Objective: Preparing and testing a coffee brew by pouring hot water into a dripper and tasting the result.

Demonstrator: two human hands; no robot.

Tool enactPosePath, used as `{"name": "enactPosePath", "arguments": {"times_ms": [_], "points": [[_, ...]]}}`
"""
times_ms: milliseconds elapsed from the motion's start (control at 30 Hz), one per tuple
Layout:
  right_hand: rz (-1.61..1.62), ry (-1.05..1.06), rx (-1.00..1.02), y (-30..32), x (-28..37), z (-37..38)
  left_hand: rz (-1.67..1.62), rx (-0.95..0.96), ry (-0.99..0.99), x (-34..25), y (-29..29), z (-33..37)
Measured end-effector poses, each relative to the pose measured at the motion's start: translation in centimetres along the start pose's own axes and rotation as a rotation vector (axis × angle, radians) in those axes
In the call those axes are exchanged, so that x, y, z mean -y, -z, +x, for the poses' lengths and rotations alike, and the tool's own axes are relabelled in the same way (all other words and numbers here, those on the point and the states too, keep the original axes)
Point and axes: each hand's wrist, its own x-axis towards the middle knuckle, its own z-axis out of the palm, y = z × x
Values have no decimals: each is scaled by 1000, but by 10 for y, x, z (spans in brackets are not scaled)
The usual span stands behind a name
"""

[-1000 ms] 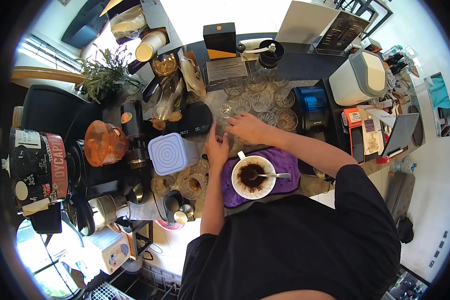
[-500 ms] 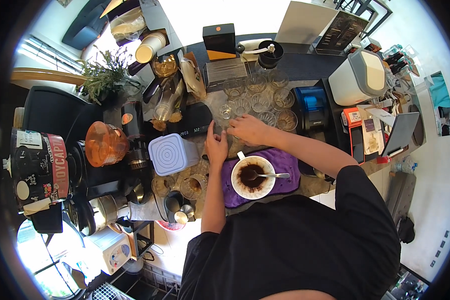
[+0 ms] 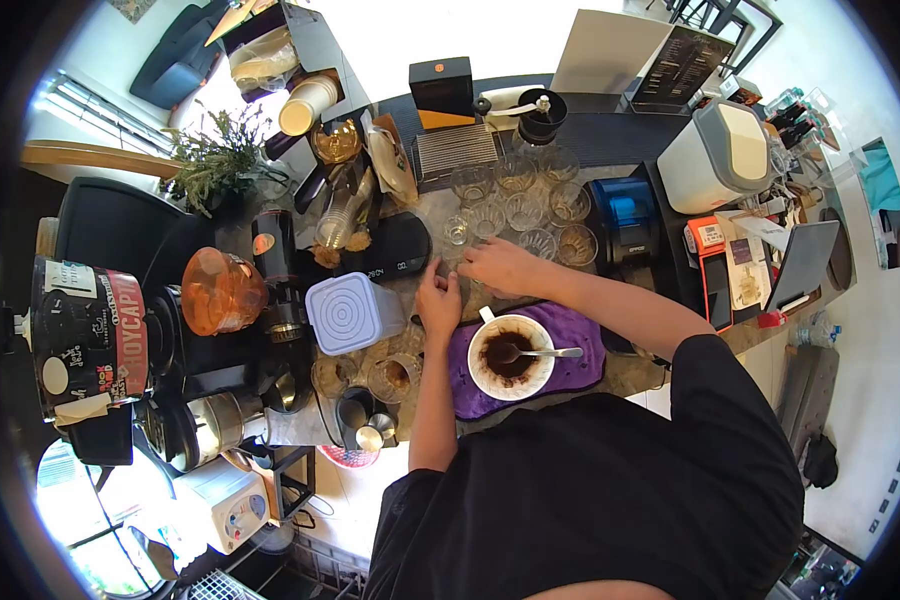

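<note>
Right hand: from where I stand, it [image 3: 492, 266] reaches across the bench [image 3: 625, 378] with its fingers bent and bunched; whether they pinch anything, I cannot tell.
Left hand: its fingers [image 3: 433, 268] point forward, close by the right hand, at the near right corner of the black scale [image 3: 400, 243]; I can't make out a touch or a grip.
Small glass: upright just beyond the right hand's fingertips, near the scale [image 3: 457, 229].
Drinking glasses: clear ones [image 3: 487, 216] crowd together beyond the right hand and forearm, very near one another; a sideways sweep of that forearm could knock one into the next and chip it.
White cup: it [image 3: 535, 383] sits on a purple cloth [image 3: 582, 380], dark grounds inside, its handle toward the hands; pulling back carelessly, a wrist might hook that handle and spill the grounds.
Spoon: it [image 3: 558, 352] leans in the cup with its handle jutting past the rim, so a brushing sleeve could flip it out.
Cloth: rumpled, so a tug at its edge could tilt the cup.
Scale: a stray finger pressing its corner would probably upset a reading.
</note>
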Motion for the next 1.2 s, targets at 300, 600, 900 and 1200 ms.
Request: {"name": "enactPosePath", "arguments": {"times_ms": [300, 600, 900, 1200], "points": [[18, -17, 23, 0, 2, 1, 15, -22, -6, -4, 3, -1], [13, -8, 23, 3, 3, 1, 3, -32, -11, -2, 1, 0], [12, -15, 51, 1, 2, 3, -21, -19, 16, 3, 3, 1], [14, -18, 57, -1, 2, 3, 9, -18, 13, 4, 2, 0]]}}
